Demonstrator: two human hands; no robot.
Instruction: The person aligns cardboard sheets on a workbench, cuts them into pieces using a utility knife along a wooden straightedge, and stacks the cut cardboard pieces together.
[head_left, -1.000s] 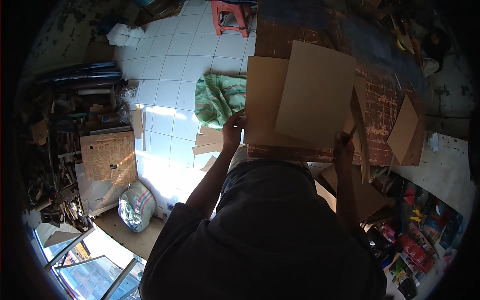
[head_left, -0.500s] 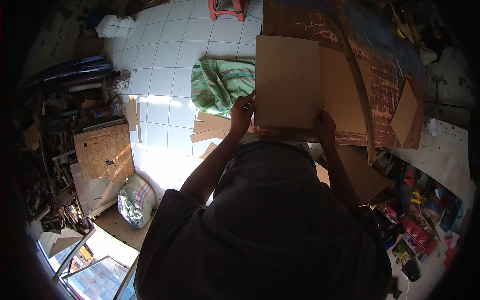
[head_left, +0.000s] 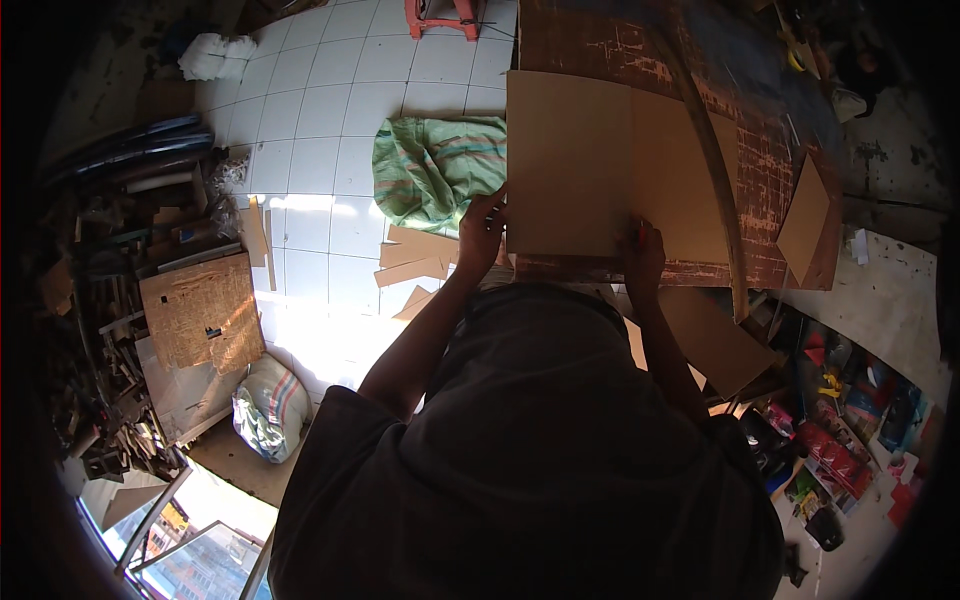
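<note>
Brown, flat rectangular sheet (head_left: 570, 165) apparently being aligned, wants steadying next: left hand (head_left: 483, 228) at its edge, grip unclear, right hand (head_left: 646, 256) clutching a small reddish object (head_left: 640, 236)!

I count from here two hands (head_left: 482, 228), three brown board sheets (head_left: 570, 165) showing on one worn table (head_left: 610, 40), one curved strip (head_left: 713, 150), two woven sacks (head_left: 430, 175), one red stool (head_left: 467, 20).

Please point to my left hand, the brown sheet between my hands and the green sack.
Left hand (head_left: 482, 229), head view: its middle.
Brown sheet (head_left: 569, 165), head view: flat face.
Green sack (head_left: 432, 172), head view: crumpled middle.
</note>
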